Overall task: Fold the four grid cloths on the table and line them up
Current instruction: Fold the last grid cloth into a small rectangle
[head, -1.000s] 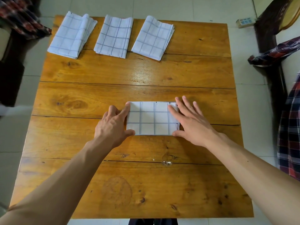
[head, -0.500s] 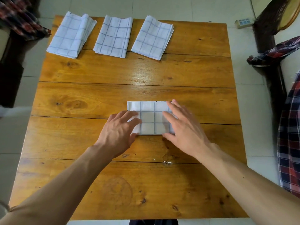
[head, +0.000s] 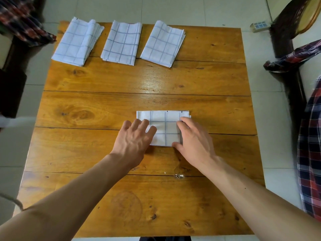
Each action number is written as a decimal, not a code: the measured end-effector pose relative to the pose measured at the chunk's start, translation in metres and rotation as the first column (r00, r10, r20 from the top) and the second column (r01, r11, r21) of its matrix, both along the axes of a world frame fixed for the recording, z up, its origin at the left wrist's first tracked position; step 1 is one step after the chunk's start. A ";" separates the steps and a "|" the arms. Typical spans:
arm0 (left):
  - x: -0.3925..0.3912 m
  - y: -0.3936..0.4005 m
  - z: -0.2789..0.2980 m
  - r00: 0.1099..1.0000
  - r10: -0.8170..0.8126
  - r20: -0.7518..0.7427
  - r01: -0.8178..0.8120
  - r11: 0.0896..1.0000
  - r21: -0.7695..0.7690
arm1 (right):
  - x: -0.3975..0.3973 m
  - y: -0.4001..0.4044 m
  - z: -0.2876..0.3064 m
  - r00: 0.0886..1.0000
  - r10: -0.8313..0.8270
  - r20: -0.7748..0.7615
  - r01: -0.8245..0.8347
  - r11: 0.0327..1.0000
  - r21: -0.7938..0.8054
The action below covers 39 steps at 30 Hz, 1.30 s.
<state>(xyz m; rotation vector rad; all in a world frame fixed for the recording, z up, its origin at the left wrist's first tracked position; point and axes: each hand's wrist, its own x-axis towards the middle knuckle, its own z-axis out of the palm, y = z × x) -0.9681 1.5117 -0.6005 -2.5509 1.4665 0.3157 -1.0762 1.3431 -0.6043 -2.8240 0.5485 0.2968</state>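
Observation:
A folded white grid cloth point(head: 165, 126) lies flat in the middle of the wooden table point(head: 139, 80). My left hand point(head: 134, 138) rests on its left part with fingers spread and nearly straight. My right hand point(head: 192, 136) covers its right end, fingers bent down over that end and the thumb at the cloth's near edge. Three other folded grid cloths lie side by side along the far edge: the left cloth point(head: 76, 41), the middle cloth point(head: 121, 42) and the right cloth point(head: 162, 43).
Bare wood stretches right of the cloth row to the far right corner. A small shiny scrap point(head: 178, 175) lies on the table near me. Dark furniture draped with plaid fabric point(head: 295, 56) stands to the right, more plaid fabric point(head: 22, 25) at the far left.
Both hands slid inward from the cloth's side edges onto the cloth. The right fingers went from flat to bent over the right end. The cloth stayed in place.

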 end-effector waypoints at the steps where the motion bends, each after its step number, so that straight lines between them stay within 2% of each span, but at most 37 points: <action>1: 0.001 0.001 0.000 1.000 0.003 0.001 -0.003 1.000 -0.013 | 0.000 0.000 -0.001 1.000 0.000 0.001 0.000 1.000 0.003; 6: 0.005 0.014 -0.014 0.999 0.000 0.040 0.007 0.985 -0.171 | -0.004 0.000 -0.003 1.000 0.002 0.011 -0.002 1.000 0.020; 11: 0.006 0.014 -0.014 0.991 -0.040 0.127 0.085 0.924 -0.372 | -0.006 -0.004 -0.003 0.999 0.024 0.045 -0.027 0.997 0.076; 15: 0.004 0.014 -0.004 0.984 -0.098 0.148 0.147 0.919 -0.365 | -0.010 -0.008 0.007 0.998 0.049 0.045 -0.056 0.984 0.170; 18: -0.001 0.016 0.015 0.990 -0.078 0.115 0.113 0.934 -0.340 | -0.017 -0.003 0.028 0.989 0.145 0.033 -0.149 0.964 0.220; 21: -0.008 0.012 0.050 0.999 -0.021 0.037 0.033 0.937 -0.349 | -0.019 0.006 0.058 0.984 0.169 0.060 -0.179 0.950 0.255; 26: -0.019 -0.001 0.127 0.994 0.049 -0.099 -0.080 0.937 -0.341 | -0.013 0.009 0.126 0.930 0.251 0.269 -0.300 0.941 0.159; 29: -0.022 -0.008 0.186 0.972 0.106 -0.211 -0.189 0.887 -0.421 | -0.015 0.006 0.176 0.907 0.262 0.328 -0.315 0.941 0.120; 34: -0.026 -0.007 0.277 0.907 0.078 -0.415 -0.314 0.781 -0.540 | -0.034 -0.005 0.269 0.905 0.046 0.422 -0.191 0.932 0.308; 39: -0.035 -0.011 0.354 0.843 0.035 -0.537 -0.387 0.733 -0.559 | -0.066 -0.013 0.360 0.870 -0.067 0.488 -0.131 0.924 0.360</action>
